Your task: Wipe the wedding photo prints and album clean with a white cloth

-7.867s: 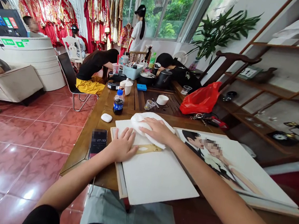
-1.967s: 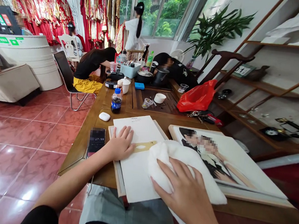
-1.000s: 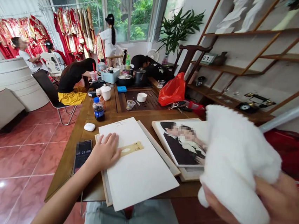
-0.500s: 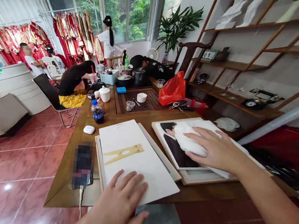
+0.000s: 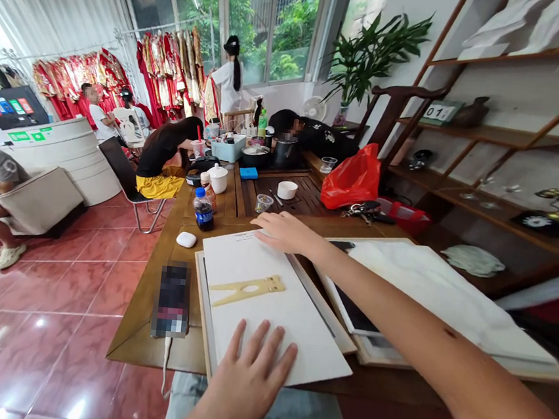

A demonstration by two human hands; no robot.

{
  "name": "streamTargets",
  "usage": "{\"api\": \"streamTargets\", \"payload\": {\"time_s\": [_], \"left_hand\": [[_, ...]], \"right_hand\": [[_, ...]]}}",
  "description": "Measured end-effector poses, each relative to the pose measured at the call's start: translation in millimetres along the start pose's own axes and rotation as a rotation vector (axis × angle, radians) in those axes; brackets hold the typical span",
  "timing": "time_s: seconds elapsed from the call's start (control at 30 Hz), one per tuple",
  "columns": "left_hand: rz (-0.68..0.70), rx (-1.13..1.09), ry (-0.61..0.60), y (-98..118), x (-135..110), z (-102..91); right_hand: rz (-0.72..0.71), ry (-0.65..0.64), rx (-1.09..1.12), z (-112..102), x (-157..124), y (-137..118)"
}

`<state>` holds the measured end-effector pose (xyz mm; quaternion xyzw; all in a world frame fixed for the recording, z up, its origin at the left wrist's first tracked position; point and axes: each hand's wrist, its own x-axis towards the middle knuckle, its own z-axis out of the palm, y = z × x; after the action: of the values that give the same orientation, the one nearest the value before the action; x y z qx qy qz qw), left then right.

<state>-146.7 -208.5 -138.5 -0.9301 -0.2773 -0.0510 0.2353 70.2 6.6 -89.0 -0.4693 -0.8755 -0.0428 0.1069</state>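
A white board (image 5: pixel 270 301) lies flat on the bench (image 5: pixel 150 316) in front of the person, its near corner over the bench edge, on a wood-edged panel. 1 yellow forked tool (image 5: pixel 248 288) rests on its middle. Further off stand a clear cup (image 5: pixel 263 203) and a white bowl (image 5: pixel 287 189); their contents cannot be told. The left hand (image 5: pixel 248 378) lies palm down on the board's near edge, fingers spread, holding nothing. The right hand (image 5: pixel 282 231) reaches across, flat and open on the far edge, beside a white cloth (image 5: pixel 430 286).
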Motion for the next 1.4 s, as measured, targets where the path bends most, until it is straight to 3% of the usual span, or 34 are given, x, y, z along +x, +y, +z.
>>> {"api": "streamTargets", "payload": {"time_s": [0.2,0.43,0.57,0.77,1.0,1.2,1.4], "left_hand": [[0.007,-0.043,-0.017,-1.6,-2.5,3.4],[0.032,-0.082,-0.042,-2.1,-7.7,5.7],[0.036,-0.044,0.015,-2.3,-12.3,7.5],[0.041,0.012,0.107,-8.3,-17.6,0.3],[0.075,0.045,0.242,-24.9,-29.7,-15.7],[0.080,0.029,0.302,-43.5,-55.7,-15.8],[0.155,-0.123,0.552,-71.7,-70.4,-18.8]], "right_hand": [[-0.023,-0.149,0.080,30.4,35.6,0.0],[0.036,-0.221,0.179,41.9,33.8,0.2],[0.080,-0.227,0.205,40.6,29.0,-0.8],[0.120,-0.166,0.221,18.1,21.2,-5.1],[0.188,0.002,0.272,-31.2,3.4,3.4],[0.265,0.230,0.392,-68.0,-42.6,6.0],[0.265,0.213,0.627,-73.1,-89.9,5.9]]}}
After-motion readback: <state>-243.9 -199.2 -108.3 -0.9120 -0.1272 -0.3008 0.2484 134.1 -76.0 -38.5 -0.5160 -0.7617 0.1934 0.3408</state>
